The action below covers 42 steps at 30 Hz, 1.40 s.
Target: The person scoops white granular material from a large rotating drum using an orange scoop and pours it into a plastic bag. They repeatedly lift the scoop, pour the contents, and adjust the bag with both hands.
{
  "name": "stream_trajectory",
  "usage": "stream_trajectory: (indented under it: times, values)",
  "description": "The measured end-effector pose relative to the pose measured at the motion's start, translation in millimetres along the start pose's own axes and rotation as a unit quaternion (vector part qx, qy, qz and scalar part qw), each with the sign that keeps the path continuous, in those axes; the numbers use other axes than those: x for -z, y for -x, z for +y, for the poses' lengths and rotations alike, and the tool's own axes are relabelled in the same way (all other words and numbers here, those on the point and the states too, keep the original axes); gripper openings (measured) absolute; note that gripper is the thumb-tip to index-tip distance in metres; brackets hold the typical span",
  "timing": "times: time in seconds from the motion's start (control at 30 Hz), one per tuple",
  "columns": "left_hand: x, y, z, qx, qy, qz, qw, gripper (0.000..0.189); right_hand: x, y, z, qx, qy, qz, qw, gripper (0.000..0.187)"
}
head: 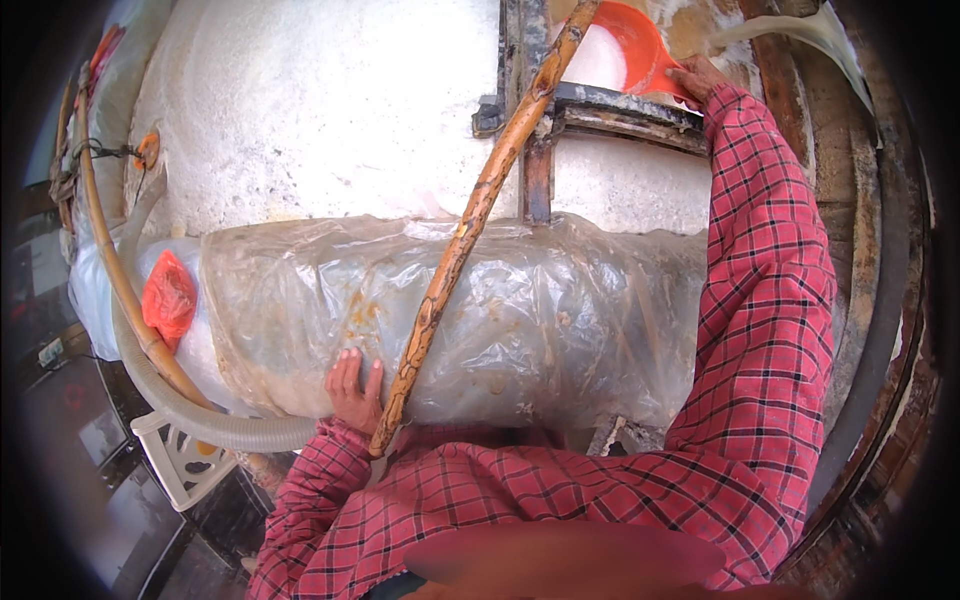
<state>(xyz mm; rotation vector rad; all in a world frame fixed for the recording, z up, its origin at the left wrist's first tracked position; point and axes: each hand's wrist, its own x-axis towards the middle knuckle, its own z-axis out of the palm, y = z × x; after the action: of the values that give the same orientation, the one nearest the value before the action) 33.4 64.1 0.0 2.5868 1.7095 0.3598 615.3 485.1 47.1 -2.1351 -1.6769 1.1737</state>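
Note:
At the upper right my right hand (pixel 699 81) grips the handle of an orange plastic scoop (pixel 640 46), which holds or sits around white material beside a stained frame. My left hand (pixel 354 390) rests, fingers apart, on a thick roll wrapped in clear plastic sheeting (pixel 480 322). Just right of that hand, the lower end of a knotty wooden pole (pixel 465 240) leans diagonally across the roll, its upper end passing near the scoop. Beyond the roll lies a broad white, foamy-looking surface (pixel 322 112). Whether it is liquid or solid I cannot tell.
A dark, crusted frame (pixel 634 118) crosses the white surface at the right. Left of me are a ribbed grey hose (pixel 217 429), a bamboo pole (pixel 112 255), a red plastic bag (pixel 170 300) and a pale plastic stool or rack (pixel 161 457). Wooden boards (pixel 832 172) line the right edge.

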Motion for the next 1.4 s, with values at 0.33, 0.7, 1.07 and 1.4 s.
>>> stream_trajectory:
  times: [0.33, 0.7, 1.07, 1.4]
  values:
    - [-4, -1, 4, -0.002, -0.007, 0.005, 1.0, 0.038, -11, 7, -9, -0.054, -0.126, 0.006, 0.991, 0.025]
    - [-1, 10, 3, -0.032, -0.004, 0.044, 0.999, 0.041, -28, 55, 32, -0.081, -0.325, 0.047, 0.941, 0.025]
    - [-5, 6, 12, -0.057, 0.019, 0.097, 0.994, 0.064, -1, 220, 85, 0.037, -0.292, 0.279, 0.914, 0.019]
    - [18, 24, 19, -0.072, 0.051, 0.097, 0.991, 0.068, -22, 647, -20, -0.079, -0.489, 0.205, 0.844, 0.021]
